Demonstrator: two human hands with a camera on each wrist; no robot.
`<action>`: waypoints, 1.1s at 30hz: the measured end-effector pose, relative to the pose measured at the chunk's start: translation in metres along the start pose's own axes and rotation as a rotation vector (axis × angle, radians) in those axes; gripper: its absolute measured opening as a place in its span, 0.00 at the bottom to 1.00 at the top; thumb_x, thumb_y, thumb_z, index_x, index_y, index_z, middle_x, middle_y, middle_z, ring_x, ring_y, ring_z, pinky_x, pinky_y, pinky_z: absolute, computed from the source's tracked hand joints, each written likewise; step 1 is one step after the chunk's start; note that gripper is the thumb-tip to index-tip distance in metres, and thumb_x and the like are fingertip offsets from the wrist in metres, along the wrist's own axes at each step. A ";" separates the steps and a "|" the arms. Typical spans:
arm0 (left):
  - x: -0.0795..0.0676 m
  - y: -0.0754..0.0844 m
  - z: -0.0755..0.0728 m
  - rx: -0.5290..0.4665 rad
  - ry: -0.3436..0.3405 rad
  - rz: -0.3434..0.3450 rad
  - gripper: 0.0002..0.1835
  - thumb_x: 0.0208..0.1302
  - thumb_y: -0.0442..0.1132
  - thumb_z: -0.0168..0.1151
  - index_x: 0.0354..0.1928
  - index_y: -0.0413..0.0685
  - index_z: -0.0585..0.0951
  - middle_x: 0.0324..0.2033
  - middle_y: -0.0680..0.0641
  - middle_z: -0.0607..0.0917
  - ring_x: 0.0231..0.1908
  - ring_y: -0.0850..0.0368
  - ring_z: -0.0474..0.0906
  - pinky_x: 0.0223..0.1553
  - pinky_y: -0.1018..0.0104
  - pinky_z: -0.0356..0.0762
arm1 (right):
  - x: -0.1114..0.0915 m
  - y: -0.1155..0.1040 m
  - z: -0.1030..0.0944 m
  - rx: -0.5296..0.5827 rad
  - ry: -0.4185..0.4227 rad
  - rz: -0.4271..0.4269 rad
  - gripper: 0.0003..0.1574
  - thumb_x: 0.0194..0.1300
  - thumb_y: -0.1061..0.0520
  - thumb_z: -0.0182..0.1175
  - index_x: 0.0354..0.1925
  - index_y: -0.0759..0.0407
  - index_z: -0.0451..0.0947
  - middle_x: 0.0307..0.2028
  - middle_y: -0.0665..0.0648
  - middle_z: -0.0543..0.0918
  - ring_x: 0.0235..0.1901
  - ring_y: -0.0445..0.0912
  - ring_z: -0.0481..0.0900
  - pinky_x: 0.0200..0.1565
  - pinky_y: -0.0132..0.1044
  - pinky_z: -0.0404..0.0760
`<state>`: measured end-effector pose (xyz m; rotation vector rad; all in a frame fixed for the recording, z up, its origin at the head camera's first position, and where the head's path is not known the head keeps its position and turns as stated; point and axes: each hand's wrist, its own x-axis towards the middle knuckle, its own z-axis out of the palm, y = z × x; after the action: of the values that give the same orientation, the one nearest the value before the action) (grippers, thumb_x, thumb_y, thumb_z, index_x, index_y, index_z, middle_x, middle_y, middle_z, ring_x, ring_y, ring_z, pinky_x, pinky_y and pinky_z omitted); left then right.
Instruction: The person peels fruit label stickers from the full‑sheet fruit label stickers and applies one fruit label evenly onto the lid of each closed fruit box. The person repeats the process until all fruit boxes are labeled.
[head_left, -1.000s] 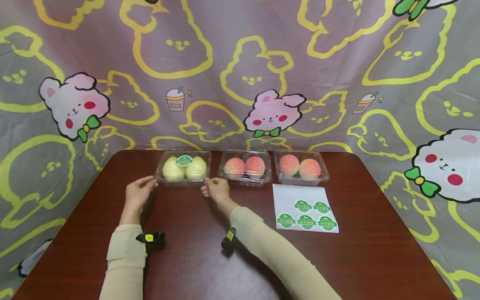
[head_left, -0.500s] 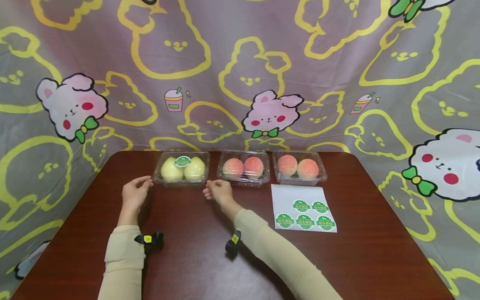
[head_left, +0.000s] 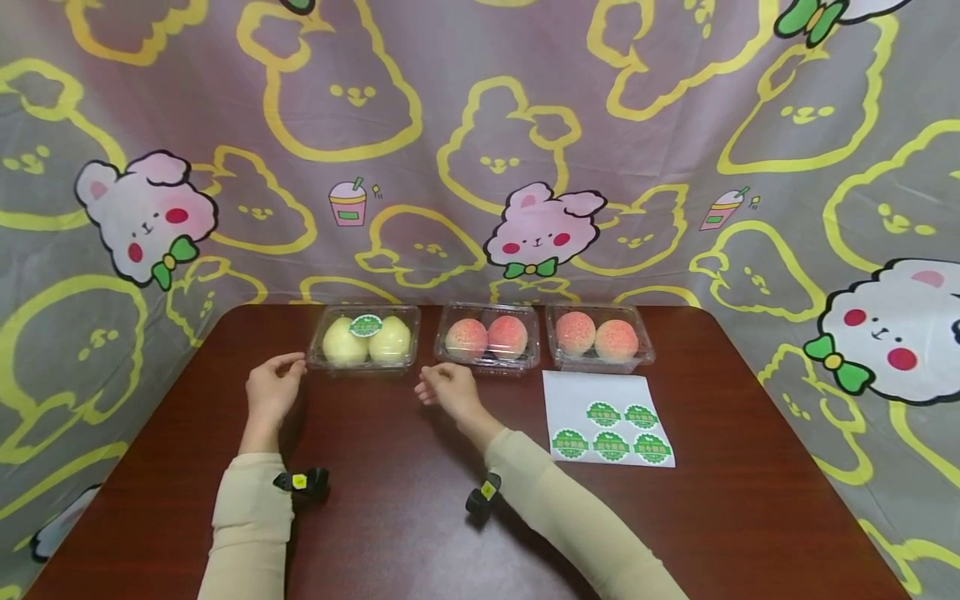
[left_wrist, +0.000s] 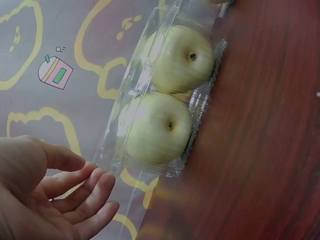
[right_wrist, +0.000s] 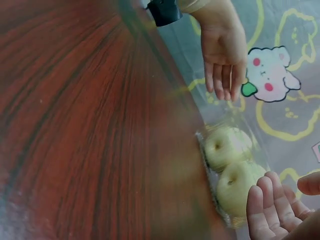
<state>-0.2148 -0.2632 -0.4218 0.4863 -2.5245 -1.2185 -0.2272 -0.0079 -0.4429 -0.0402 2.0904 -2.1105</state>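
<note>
1. Left hand [head_left: 273, 392]: fingers loose and slightly bent, not gripping a thing. It's sitting just beside the front left corner of the pear box; honestly can't tell if the fingertips touch it.
2. Right hand [head_left: 452, 393]: also relaxed and unoccupied, fingers fairly straight in its own wrist view. It's near the front of the gap between the pear box and the middle box.
3. The pear box [head_left: 318, 342] is clear plastic, lid on, at the far left of the row near the back of the desk [head_left: 390, 517]. Two pale green pears [head_left: 345, 344] sit side by side in it, and there's a round green-and-white sticker [head_left: 366, 326] on the lid.
4. Next along is the middle box [head_left: 532, 346], same clear kind, with two pinkish-red peaches [head_left: 467, 340] in it.
5. The right-hand box [head_left: 600, 364] has two more peaches inside, one a bit further back.
6. In front of that one there's a white sheet [head_left: 566, 396] with five matching stickers, two above three.
7. Beige sleeves [head_left: 251, 517] on both arms, black gadgets [head_left: 309, 483] at the wrists, and a cartoon-print cloth [head_left: 435, 50] hanging behind everything.
</note>
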 end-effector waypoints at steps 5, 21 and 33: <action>-0.002 0.005 0.000 0.032 -0.024 0.045 0.16 0.70 0.38 0.53 0.51 0.37 0.82 0.43 0.33 0.86 0.21 0.80 0.66 0.25 0.77 0.66 | -0.006 -0.003 -0.009 0.046 -0.025 0.004 0.20 0.71 0.61 0.52 0.44 0.82 0.75 0.25 0.63 0.86 0.19 0.36 0.79 0.29 0.31 0.84; -0.009 0.023 0.009 0.001 -0.041 0.154 0.13 0.67 0.36 0.56 0.47 0.36 0.83 0.37 0.32 0.87 0.21 0.83 0.65 0.27 0.79 0.65 | -0.014 -0.015 -0.041 -0.025 0.019 -0.082 0.17 0.70 0.62 0.53 0.44 0.81 0.75 0.28 0.68 0.86 0.21 0.37 0.80 0.33 0.38 0.86; -0.014 0.031 0.023 -0.001 -0.064 0.239 0.11 0.65 0.35 0.58 0.44 0.37 0.84 0.34 0.34 0.88 0.24 0.78 0.68 0.31 0.78 0.67 | -0.013 -0.016 -0.059 -0.118 0.087 -0.130 0.13 0.67 0.64 0.56 0.41 0.77 0.77 0.32 0.77 0.84 0.22 0.41 0.82 0.34 0.45 0.86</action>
<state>-0.2168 -0.2228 -0.4126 0.1412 -2.5456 -1.1617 -0.2243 0.0522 -0.4272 -0.1039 2.3207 -2.0923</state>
